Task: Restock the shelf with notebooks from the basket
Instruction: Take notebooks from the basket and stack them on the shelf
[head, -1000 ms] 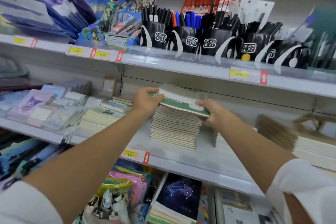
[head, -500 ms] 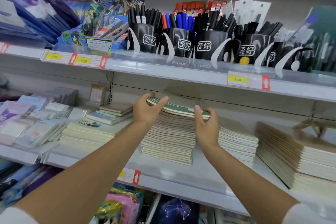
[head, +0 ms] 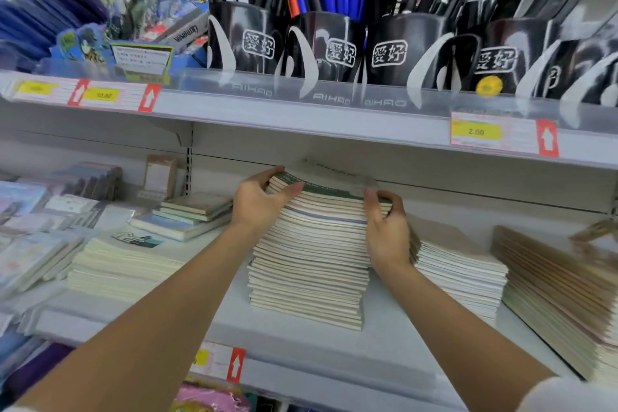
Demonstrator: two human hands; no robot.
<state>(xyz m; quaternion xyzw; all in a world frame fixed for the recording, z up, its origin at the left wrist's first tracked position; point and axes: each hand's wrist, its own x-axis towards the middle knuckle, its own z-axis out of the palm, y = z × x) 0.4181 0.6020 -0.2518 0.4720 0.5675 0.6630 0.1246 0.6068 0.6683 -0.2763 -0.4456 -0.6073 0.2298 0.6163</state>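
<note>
Both hands on notebook stack (head: 311,261), left hand (head: 261,201) curled round top corner, right hand (head: 388,227) pinching right edge

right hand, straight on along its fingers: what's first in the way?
The right hand points up and back along the notebook stack, fingers curled on its green top notebook. Past that, probably the shelf's back panel; depth is unclear.

Head cam looks fwd at shelf (head: 394,353), close (wide-angle).
</note>
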